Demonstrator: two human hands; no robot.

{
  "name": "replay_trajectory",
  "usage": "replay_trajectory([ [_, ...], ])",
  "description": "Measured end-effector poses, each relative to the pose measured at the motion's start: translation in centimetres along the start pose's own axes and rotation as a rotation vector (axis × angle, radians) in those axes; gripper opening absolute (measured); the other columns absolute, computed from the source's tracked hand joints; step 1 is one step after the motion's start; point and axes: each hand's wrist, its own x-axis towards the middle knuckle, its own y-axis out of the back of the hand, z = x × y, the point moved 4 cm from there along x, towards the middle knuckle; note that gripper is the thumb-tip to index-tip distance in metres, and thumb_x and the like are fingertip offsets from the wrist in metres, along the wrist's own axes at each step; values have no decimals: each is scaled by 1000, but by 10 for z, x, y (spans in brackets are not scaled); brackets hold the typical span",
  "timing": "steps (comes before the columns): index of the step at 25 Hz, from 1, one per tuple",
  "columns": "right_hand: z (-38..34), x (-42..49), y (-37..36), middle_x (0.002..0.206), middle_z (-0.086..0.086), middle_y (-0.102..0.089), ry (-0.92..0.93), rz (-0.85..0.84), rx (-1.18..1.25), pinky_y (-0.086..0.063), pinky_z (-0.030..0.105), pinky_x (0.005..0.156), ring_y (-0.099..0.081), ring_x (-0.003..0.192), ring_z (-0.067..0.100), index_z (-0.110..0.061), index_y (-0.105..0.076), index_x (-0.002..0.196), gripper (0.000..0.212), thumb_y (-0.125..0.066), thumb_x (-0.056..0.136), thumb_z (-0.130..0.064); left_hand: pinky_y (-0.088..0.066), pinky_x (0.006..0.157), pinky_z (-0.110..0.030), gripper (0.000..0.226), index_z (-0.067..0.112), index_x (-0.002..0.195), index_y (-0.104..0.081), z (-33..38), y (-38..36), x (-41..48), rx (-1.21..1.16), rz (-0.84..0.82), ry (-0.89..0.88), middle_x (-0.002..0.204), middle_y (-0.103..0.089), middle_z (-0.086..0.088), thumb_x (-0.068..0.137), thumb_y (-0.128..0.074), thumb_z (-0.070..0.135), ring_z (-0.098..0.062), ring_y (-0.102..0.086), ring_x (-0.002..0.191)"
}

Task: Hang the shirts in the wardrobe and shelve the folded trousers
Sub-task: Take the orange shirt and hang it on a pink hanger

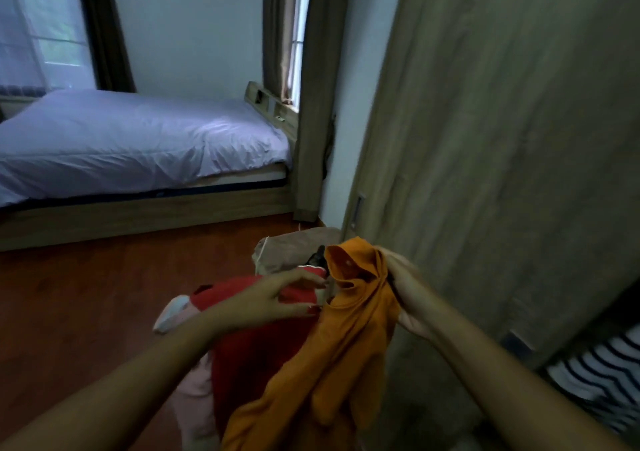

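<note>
An orange shirt (346, 339) hangs in front of me, bunched at its collar in my right hand (408, 294). My left hand (273, 298) reaches across a red garment (249, 353) draped over my left forearm, its fingers apart and stretched toward the orange collar. A pink garment (194, 398) hangs under the red one. The wooden wardrobe door (502, 138) stands just to the right. A striped shirt (602, 378) shows at the lower right edge.
A brown basket or bag (294, 246) with a dark item in it sits on the wooden floor (86, 294) behind the shirts. A bed (138, 138) with a pale cover stands at the left, curtains and windows behind it.
</note>
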Motion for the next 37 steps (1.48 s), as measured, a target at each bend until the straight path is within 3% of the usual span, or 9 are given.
replay_trajectory([
  [3,-40,-38,37,84,13,-58,145,99,-39,-49,28,66,-56,73,18,-11,-69,91,24,-47,94,-17,-50,89,-23,27,17,118,-57,56,-56,35,-113,-176,-83,109,-64,12,92,-57,20,-3,-61,104],
  [7,-91,-105,112,70,4,-58,367,357,-66,-45,25,61,-53,66,13,-15,-63,77,26,-43,93,-14,-51,82,-42,51,-5,105,-59,125,-114,80,-216,-185,-161,97,-62,-26,89,-53,43,-24,-61,87],
  [12,-122,-185,197,64,1,-58,495,621,4,-47,26,66,-56,63,11,-16,-56,74,19,-45,88,-22,-44,63,-16,24,16,81,-71,193,-158,125,-325,52,-305,66,-65,12,94,-52,21,1,-57,66],
  [15,-143,-234,225,71,-6,-57,532,700,-492,-43,19,66,-53,68,4,-7,-59,81,44,-51,80,-50,-36,55,-23,44,6,72,-70,223,-192,139,-355,30,-345,62,-56,2,85,-59,46,-9,-50,62],
  [18,-146,-264,245,53,-16,-54,414,734,-911,-37,15,55,-47,52,-5,-13,-57,76,28,-68,76,-39,-41,54,-17,30,13,67,-70,248,-212,144,-393,34,-366,59,-61,1,91,-56,26,-7,-58,58],
  [21,-148,-290,266,56,-11,-55,452,827,-1017,-38,21,59,-47,54,-2,-18,-59,69,17,-66,81,-8,-48,63,-28,24,10,81,-73,264,-219,155,-250,81,-464,75,-68,-15,91,-56,25,-22,-64,69],
  [29,-189,-365,294,58,-10,-63,749,970,-411,-43,10,44,-55,48,-2,-15,-56,86,11,-50,93,-9,-46,71,-21,25,28,107,-54,269,-229,169,646,70,-819,101,-62,5,85,-49,37,-6,-56,88],
  [33,-196,-376,302,68,-2,-58,739,1073,-493,-44,10,45,-53,48,-3,-11,-60,90,6,-53,92,-12,-46,70,-10,34,39,121,-26,268,-238,163,777,1,-836,117,-61,3,93,-43,44,-3,-59,91],
  [37,-220,-360,310,71,4,-55,701,1231,-937,-45,20,55,-52,58,6,-15,-59,80,8,-60,87,-11,-54,74,-27,20,30,105,-52,300,-251,161,716,78,-922,107,-61,2,92,-42,41,-11,-62,88],
])
